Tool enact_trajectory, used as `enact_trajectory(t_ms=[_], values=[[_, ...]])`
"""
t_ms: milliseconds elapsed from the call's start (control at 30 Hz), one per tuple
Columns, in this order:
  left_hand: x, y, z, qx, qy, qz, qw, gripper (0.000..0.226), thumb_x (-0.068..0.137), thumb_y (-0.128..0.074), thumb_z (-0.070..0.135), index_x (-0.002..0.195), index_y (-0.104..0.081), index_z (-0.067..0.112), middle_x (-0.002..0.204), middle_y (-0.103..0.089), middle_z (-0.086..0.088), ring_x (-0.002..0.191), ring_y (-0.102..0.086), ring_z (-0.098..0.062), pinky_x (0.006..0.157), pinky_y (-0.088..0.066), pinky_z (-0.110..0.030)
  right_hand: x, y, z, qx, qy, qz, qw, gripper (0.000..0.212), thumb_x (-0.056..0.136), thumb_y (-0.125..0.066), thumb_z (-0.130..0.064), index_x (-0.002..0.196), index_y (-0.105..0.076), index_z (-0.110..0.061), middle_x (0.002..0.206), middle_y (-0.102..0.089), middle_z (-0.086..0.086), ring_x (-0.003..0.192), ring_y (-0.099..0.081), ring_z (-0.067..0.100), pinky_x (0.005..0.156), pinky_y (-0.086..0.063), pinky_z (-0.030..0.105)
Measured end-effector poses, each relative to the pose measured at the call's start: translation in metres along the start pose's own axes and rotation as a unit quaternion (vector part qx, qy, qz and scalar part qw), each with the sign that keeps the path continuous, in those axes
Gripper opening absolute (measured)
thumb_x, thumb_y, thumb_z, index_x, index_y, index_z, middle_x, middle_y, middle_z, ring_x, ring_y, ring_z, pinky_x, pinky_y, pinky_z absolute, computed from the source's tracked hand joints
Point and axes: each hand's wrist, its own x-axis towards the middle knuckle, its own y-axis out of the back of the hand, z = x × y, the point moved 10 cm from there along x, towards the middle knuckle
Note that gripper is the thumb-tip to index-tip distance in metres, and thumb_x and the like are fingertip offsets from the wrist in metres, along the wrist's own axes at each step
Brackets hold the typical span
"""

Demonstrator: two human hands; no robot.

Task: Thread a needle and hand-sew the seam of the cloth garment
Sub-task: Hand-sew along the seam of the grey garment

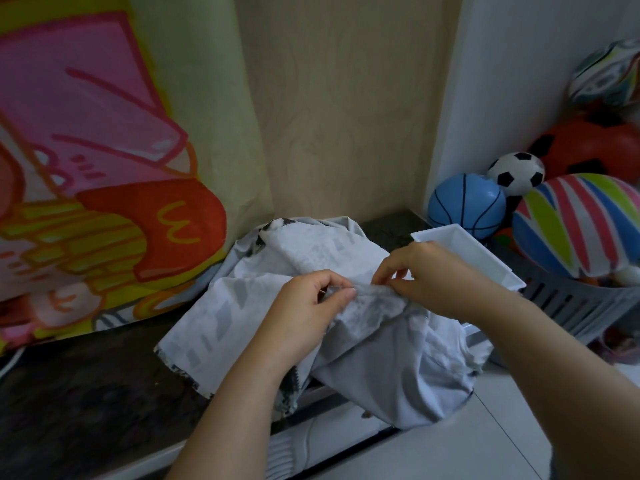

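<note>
A pale grey patterned garment (263,271) lies bunched on a dark countertop (86,393), part of it hanging over the front edge. My left hand (308,306) pinches a raised fold of the cloth between thumb and fingers. Just to its right, my right hand (429,271) pinches the same fold, fingertips close to the left thumb. The needle and thread are too small to make out.
A white plastic tray (485,261) sits behind my right hand. A grey slatted basket (571,303) at the right holds several balls, among them a blue ball (467,204). A colourful cartoon cloth (86,168) hangs at the left. Beige wall behind.
</note>
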Motion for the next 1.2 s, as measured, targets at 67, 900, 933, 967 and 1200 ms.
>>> enact_trajectory(t_ms=[67, 900, 933, 967, 1200], values=[[0.000, -0.001, -0.001, -0.002, 0.002, -0.004, 1.000, 0.009, 0.090, -0.064, 0.025, 0.084, -0.068, 0.028, 0.070, -0.064, 0.009, 0.059, -0.053, 0.005, 0.061, -0.044, -0.013, 0.000, -0.001, -0.001, 0.004, 0.001, -0.003, 1.000, 0.024, 0.090, -0.058, -0.013, 0.098, -0.070, -0.033, 0.103, -0.067, -0.014, 0.089, -0.056, 0.002, 0.086, -0.049, 0.022], [0.006, 0.008, -0.008, -0.150, 0.024, 0.044, 0.987, 0.014, 0.091, -0.061, 0.018, 0.082, -0.069, 0.025, 0.072, -0.069, 0.020, 0.074, -0.061, 0.007, 0.072, -0.046, -0.007, -0.008, 0.005, -0.012, 0.362, -0.012, 0.056, 0.930, 0.017, 0.092, -0.056, -0.010, 0.103, -0.063, -0.021, 0.101, -0.069, -0.009, 0.086, -0.065, 0.005, 0.076, -0.051, 0.019], [0.006, 0.008, -0.010, -0.149, 0.031, 0.046, 0.987, 0.014, 0.091, -0.061, 0.019, 0.082, -0.069, 0.026, 0.075, -0.070, 0.019, 0.077, -0.063, 0.006, 0.072, -0.046, -0.007, -0.009, 0.009, -0.011, 0.314, -0.002, 0.071, 0.947, 0.017, 0.089, -0.060, -0.012, 0.099, -0.065, -0.026, 0.101, -0.067, -0.014, 0.089, -0.063, 0.001, 0.079, -0.051, 0.018], [0.006, 0.008, -0.011, -0.150, 0.036, 0.045, 0.987, 0.014, 0.092, -0.061, 0.020, 0.083, -0.070, 0.026, 0.077, -0.071, 0.017, 0.078, -0.064, 0.006, 0.071, -0.046, -0.007, -0.010, 0.014, -0.014, 0.270, 0.018, 0.088, 0.959, 0.017, 0.087, -0.063, -0.016, 0.095, -0.066, -0.030, 0.103, -0.064, -0.018, 0.092, -0.061, -0.002, 0.081, -0.050, 0.014], [0.006, 0.000, -0.009, -0.162, 0.042, 0.028, 0.986, 0.013, 0.093, -0.059, 0.019, 0.091, -0.072, 0.019, 0.086, -0.075, 0.005, 0.084, -0.068, -0.003, 0.076, -0.051, -0.012, -0.011, 0.017, -0.042, 0.104, 0.121, 0.170, 0.972, 0.007, 0.078, -0.074, -0.025, 0.084, -0.073, -0.029, 0.104, -0.058, -0.018, 0.098, -0.048, -0.002, 0.085, -0.026, -0.002]])
